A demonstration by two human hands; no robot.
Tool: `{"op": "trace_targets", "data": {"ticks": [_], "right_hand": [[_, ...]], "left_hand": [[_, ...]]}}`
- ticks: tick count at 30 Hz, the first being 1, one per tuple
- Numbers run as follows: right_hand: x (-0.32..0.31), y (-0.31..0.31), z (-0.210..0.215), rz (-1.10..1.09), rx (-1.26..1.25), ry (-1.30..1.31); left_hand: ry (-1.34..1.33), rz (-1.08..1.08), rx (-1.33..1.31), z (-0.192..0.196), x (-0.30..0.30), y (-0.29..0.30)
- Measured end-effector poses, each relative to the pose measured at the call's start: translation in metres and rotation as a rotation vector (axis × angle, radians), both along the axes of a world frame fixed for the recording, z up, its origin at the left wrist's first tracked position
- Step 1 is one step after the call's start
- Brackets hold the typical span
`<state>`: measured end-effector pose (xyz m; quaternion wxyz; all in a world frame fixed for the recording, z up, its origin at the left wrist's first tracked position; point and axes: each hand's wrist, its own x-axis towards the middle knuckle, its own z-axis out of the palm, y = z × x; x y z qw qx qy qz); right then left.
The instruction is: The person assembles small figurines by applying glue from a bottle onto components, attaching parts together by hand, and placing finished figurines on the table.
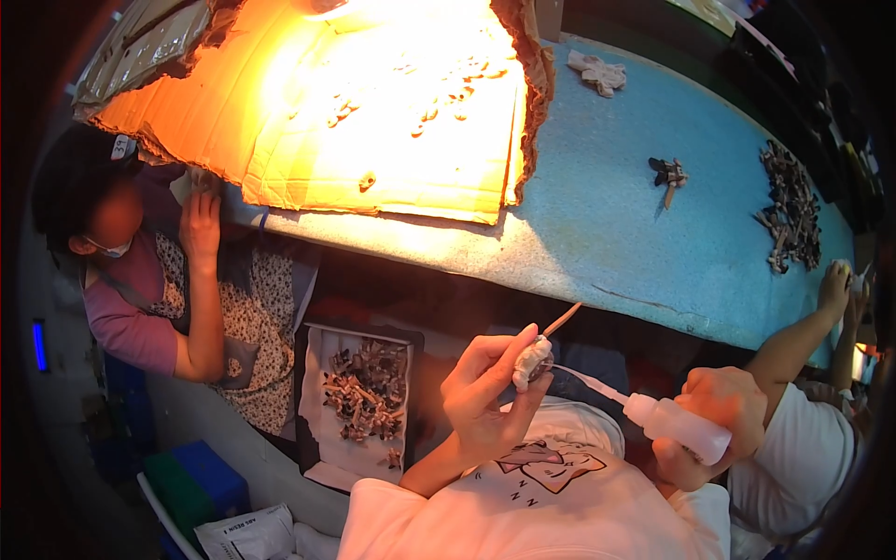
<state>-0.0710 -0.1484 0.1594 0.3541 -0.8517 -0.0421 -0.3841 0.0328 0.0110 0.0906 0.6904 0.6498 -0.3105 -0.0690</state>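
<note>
- Pinching a small pale-and-dark piece [529, 364] between thumb and fingers of the left grip [483, 390], raised in the air just off the near edge of the counter [635, 233].
- Holding up a slim wooden-looking stick [562, 319] there too, slanted up and to the right; unable to tell whether joined to the small piece or only pinched along with it.
- Wrapping the right grip [717, 415] around a translucent squeeze bottle [679, 429], tilted, with its thin nozzle [597, 385] aimed left at the small piece; impossible to tell whether touching or just beside.
- Most likely at the step of dispensing from the squeeze bottle onto the small piece; no flow visible.
- Seems to call next for keeping the left grip still, settling the nozzle on the right spot and squeezing lightly, so as not to flood the small piece or wet the skin.
- Visible around: a lined tray [329, 473] of similar-looking bits to the left, a dark heap [791, 210] on the counter at right, and brightly lit cardboard [373, 191] bearing scattered bits.
</note>
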Motion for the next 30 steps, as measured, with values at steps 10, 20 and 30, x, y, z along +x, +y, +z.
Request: {"op": "trace_targets", "data": {"ticks": [10, 20, 30], "right_hand": [[0.003, 0.002, 0.001, -0.053, 0.04, -0.059], [-0.013, 0.023, -0.007, -0.448, 0.364, -0.015], [-0.017, -0.003, -0.039, -0.293, 0.801, -0.129]], "left_hand": [[0.006, -0.001, -0.016, 0.0, 0.001, 0.001], [0.037, 0.034, 0.019, -0.01, 0.012, 0.012], [0.063, 0.571, -0.022, -0.028, 0.105, 0.071]]}}
